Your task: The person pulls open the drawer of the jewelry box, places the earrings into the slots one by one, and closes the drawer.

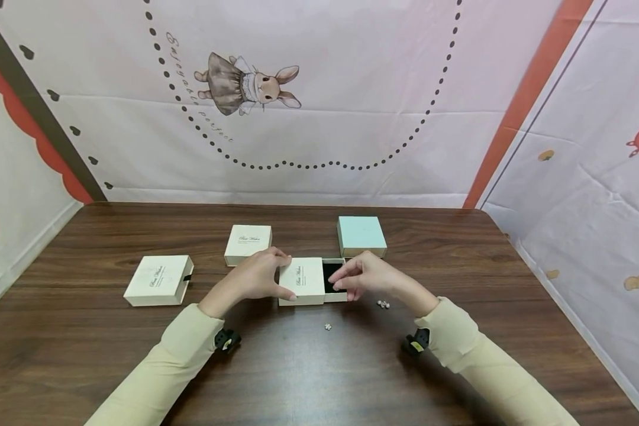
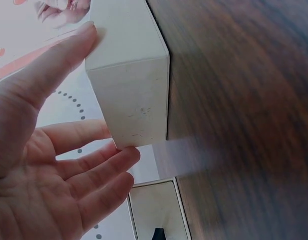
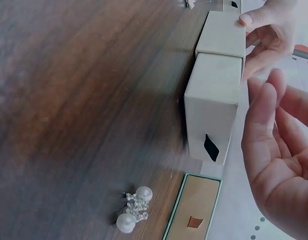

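The cream box (image 1: 301, 281) lies on the counter (image 1: 298, 378) at three o'clock from my left grip (image 1: 258, 276), which clasps it. Its long axis runs nine-to-three, open drawer (image 1: 335, 297) jutting under my nearer right grip (image 1: 370, 276); whether that pinches anything, I cannot tell.

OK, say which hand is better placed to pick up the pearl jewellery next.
Probably the right hand: it is closer to the pearl jewellery, while the left hand holds the left end of the open cream box.
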`<action>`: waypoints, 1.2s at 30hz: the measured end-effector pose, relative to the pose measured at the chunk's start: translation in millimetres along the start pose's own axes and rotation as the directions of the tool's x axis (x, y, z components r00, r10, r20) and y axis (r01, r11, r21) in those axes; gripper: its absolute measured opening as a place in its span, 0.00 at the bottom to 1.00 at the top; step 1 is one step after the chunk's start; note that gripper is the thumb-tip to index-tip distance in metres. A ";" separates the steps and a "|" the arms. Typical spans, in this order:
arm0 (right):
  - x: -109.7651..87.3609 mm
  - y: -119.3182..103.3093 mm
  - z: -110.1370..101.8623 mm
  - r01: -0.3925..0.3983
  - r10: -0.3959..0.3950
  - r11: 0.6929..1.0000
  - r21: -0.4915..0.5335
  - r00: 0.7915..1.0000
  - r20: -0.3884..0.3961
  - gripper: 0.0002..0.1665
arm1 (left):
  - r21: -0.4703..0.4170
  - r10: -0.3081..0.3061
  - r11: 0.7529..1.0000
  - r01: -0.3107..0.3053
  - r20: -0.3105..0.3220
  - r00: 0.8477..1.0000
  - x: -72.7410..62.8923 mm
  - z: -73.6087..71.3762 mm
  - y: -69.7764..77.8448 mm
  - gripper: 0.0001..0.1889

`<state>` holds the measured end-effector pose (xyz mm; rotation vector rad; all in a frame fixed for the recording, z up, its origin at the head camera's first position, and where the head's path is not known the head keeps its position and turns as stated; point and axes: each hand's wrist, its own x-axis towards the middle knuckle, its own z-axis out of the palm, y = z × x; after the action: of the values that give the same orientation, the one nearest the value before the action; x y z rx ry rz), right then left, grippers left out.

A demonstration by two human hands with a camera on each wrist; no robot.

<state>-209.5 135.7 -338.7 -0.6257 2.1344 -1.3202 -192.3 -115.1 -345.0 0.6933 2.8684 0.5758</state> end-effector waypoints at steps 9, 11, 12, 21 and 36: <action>9.6 2.1 -3.7 -0.022 0.025 0.999 0.025 0.994 -0.109 0.08 | 0.016 0.020 1.000 -0.019 -0.008 1.000 0.3 0.0 -0.1 0.42; 12.1 2.4 -4.8 -0.026 0.029 0.999 0.026 0.992 -0.124 0.09 | 0.015 0.019 1.000 -0.019 -0.009 1.000 0.3 0.0 -0.1 0.42; 13.2 2.4 -5.2 -0.031 0.035 0.999 0.030 0.991 -0.130 0.09 | 0.013 0.018 1.000 -0.018 -0.010 1.000 0.4 0.0 -0.1 0.42; 24.6 3.5 -7.9 -0.102 0.099 0.995 0.002 0.965 -0.243 0.09 | 0.017 0.017 1.000 -0.016 -0.013 1.000 1.3 0.9 -1.1 0.43; 31.7 5.7 -4.1 -0.032 -0.011 0.987 -0.158 0.965 -0.261 0.05 | -0.004 0.012 1.000 -0.012 -0.016 1.000 1.8 1.1 -2.5 0.43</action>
<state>-236.3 120.4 -348.9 -0.5263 2.4736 -1.2924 -194.7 -115.9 -347.1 0.7095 2.8786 0.5916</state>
